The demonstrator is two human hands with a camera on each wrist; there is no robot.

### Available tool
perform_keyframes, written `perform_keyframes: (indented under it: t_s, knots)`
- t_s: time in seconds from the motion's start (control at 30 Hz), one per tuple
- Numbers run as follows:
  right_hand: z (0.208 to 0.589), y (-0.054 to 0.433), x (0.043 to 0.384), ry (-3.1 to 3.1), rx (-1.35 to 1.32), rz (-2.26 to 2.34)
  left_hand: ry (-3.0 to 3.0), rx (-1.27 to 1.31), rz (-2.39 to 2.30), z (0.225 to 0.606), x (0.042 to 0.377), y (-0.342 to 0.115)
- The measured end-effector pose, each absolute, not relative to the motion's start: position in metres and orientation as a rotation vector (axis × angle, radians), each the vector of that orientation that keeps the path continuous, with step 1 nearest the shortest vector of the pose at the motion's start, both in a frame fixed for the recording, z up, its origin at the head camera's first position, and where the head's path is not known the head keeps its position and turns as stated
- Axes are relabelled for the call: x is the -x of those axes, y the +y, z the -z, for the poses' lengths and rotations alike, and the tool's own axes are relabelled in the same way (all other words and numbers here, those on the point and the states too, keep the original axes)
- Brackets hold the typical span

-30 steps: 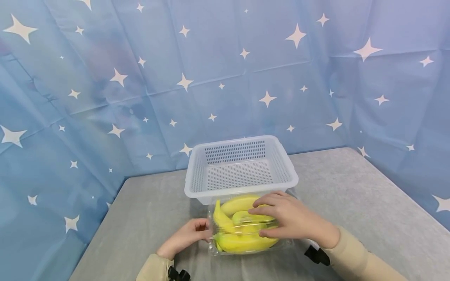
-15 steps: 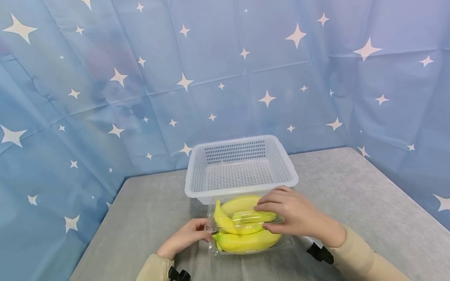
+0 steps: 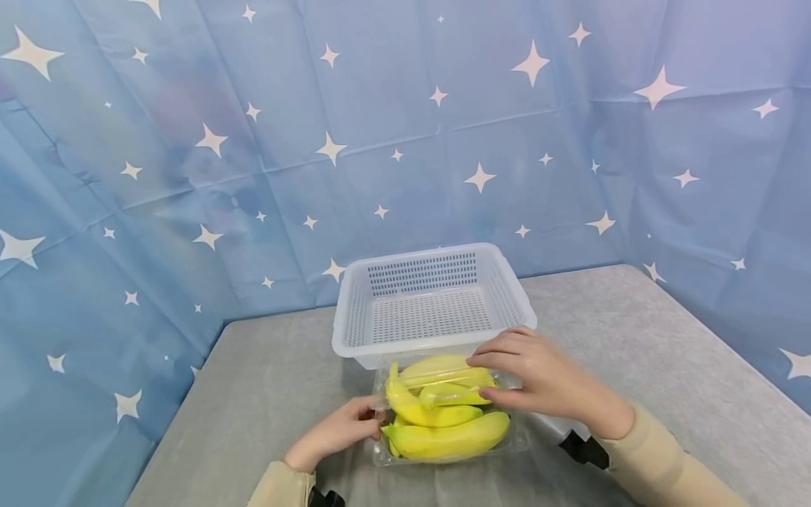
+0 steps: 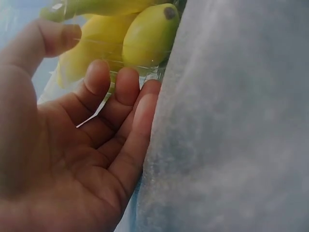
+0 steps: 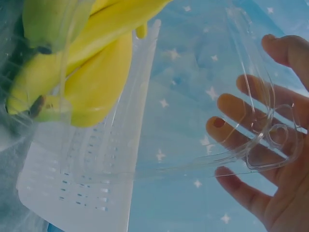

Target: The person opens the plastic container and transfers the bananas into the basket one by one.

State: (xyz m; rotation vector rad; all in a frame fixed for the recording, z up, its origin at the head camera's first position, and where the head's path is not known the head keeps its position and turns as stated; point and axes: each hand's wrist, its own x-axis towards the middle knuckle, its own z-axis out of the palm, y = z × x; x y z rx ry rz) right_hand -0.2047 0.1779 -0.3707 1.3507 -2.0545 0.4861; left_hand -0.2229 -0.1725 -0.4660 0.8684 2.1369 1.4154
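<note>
In the head view, a hinged clear plastic box [image 3: 518, 446] holds several yellow bananas [image 3: 453, 436]. Its transparent lid [image 5: 256, 123] is partly raised, its front edge lifted off the base. My right hand [image 3: 538, 373] is at the lid's right side. In the right wrist view its fingers lie spread behind the lid, seen through the plastic, with the thumb apart. My left hand [image 3: 338, 429] is at the box's left side. The left wrist view shows its fingertips [image 4: 126, 87] against the clear wall, lightly bent, with the thumb held away.
A white slotted plastic basket [image 3: 437, 345] stands just behind the box. Grey cloth covers the table [image 3: 279, 373]. A blue curtain with white stars [image 3: 380, 141] rises behind and at both sides.
The lid has swung upward and back, away from me, uncovering the front banana. My right hand has moved up and slightly right with it. My left hand stays nearly still.
</note>
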Motion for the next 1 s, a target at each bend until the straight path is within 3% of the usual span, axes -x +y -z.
perform_keyframes:
  t_s: [1.0]
  knots:
    - [0.357,0.198,0.206,-2.046,-1.242,-0.545,2.182,-1.08,-1.293,0.46,0.216,-0.166]
